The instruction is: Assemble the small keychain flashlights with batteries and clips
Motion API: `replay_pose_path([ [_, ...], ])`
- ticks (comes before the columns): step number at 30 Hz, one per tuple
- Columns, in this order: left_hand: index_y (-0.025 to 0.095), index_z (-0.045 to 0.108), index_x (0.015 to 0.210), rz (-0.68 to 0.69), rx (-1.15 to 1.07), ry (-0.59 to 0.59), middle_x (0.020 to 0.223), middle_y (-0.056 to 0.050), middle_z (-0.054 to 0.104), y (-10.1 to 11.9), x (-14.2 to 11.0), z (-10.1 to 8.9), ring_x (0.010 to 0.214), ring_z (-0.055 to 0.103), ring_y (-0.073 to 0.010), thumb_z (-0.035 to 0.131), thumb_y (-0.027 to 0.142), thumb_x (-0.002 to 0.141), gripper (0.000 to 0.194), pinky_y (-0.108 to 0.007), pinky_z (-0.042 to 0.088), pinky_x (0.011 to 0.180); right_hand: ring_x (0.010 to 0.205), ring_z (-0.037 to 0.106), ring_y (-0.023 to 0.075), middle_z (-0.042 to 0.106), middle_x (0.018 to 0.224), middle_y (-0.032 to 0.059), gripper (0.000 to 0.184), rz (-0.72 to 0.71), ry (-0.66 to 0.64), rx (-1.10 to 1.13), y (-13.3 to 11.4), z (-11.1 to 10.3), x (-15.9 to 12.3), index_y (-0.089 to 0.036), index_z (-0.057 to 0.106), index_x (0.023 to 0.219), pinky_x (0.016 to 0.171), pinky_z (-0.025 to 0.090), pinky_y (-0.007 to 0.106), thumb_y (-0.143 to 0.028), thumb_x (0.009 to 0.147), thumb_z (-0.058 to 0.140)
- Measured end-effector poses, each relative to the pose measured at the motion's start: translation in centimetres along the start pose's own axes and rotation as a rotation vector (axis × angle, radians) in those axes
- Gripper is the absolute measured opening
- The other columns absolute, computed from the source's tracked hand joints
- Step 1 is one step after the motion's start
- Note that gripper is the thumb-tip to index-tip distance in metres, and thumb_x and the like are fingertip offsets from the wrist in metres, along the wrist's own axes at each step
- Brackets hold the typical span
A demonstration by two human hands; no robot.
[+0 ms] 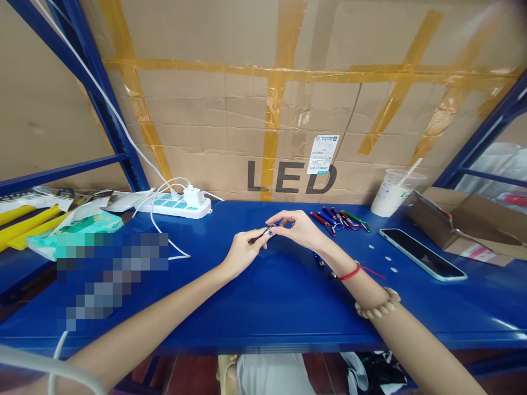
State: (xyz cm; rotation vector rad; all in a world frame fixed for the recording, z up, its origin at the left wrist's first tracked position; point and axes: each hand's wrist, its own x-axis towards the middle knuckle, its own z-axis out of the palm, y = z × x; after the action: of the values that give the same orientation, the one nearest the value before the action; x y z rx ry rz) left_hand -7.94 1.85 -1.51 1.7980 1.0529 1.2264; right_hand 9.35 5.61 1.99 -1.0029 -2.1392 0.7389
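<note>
My left hand (242,249) and my right hand (300,227) meet over the middle of the blue table (263,307). Both pinch one small metallic object (268,231), silver with a dark end, held between the fingertips just above the table top. My right wrist wears a red string and a beaded bracelet. A little to the right of my right hand lies a bunch of small coloured pen-like items (340,219) in red, blue, purple and green. Another dark small item (319,259) lies close under my right wrist.
A white power strip (181,204) with a charger and cables sits at the back left. A phone (422,253) lies face up on the right, near a lidded cup with straw (393,192) and an open cardboard box (465,227). Yellow items and a teal packet (78,227) lie left.
</note>
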Motion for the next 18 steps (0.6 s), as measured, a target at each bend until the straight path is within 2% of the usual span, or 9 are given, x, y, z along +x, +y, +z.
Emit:
replay_pose_path([
  [5, 0.010, 0.067, 0.100, 0.015, -0.005, -0.014, 0.066, -0.003, 0.056, -0.5, 0.1, -0.2, 0.057, 0.044, -0.0095, 0.051, 0.042, 0.080, 0.041, -0.021, 0.035, 0.055, 0.074, 0.043, -0.0088, 0.046, 0.093, 0.0031, 0.027, -0.073, 0.035, -0.129, 0.0, 0.3, -0.2, -0.007, 0.067, 0.090, 0.063, 0.032, -0.004, -0.031, 0.083, 0.057],
  [8, 0.011, 0.066, 0.106, 0.032, 0.027, -0.002, 0.067, -0.004, 0.057, -0.6, 0.0, -0.4, 0.061, 0.048, -0.0110, 0.052, 0.039, 0.080, 0.040, -0.022, 0.038, 0.058, 0.072, 0.042, -0.0089, 0.046, 0.090, 0.0028, 0.026, -0.046, 0.053, -0.177, 0.2, 0.8, -0.1, -0.007, 0.067, 0.088, 0.063, 0.032, -0.004, -0.031, 0.082, 0.059],
  [14, 0.014, 0.068, 0.101, 0.075, 0.132, 0.065, 0.070, -0.004, 0.061, -0.4, -0.2, -0.3, 0.066, 0.054, -0.0126, 0.053, 0.031, 0.081, 0.030, -0.023, 0.040, 0.067, 0.067, 0.041, -0.0097, 0.047, 0.089, 0.0023, 0.023, 0.021, 0.031, -0.152, 0.2, 1.1, 0.0, -0.007, 0.067, 0.089, 0.058, 0.028, -0.005, -0.027, 0.082, 0.059],
  [18, 0.015, 0.069, 0.098, 0.098, 0.211, 0.083, 0.075, -0.004, 0.064, -0.2, 0.0, -0.1, 0.071, 0.057, -0.0136, 0.054, 0.026, 0.081, 0.025, -0.024, 0.041, 0.071, 0.068, 0.044, -0.0082, 0.048, 0.088, 0.0036, 0.028, 0.043, -0.046, -0.122, 0.0, 0.7, 0.0, -0.003, 0.066, 0.090, 0.056, 0.030, -0.004, -0.028, 0.084, 0.055],
])
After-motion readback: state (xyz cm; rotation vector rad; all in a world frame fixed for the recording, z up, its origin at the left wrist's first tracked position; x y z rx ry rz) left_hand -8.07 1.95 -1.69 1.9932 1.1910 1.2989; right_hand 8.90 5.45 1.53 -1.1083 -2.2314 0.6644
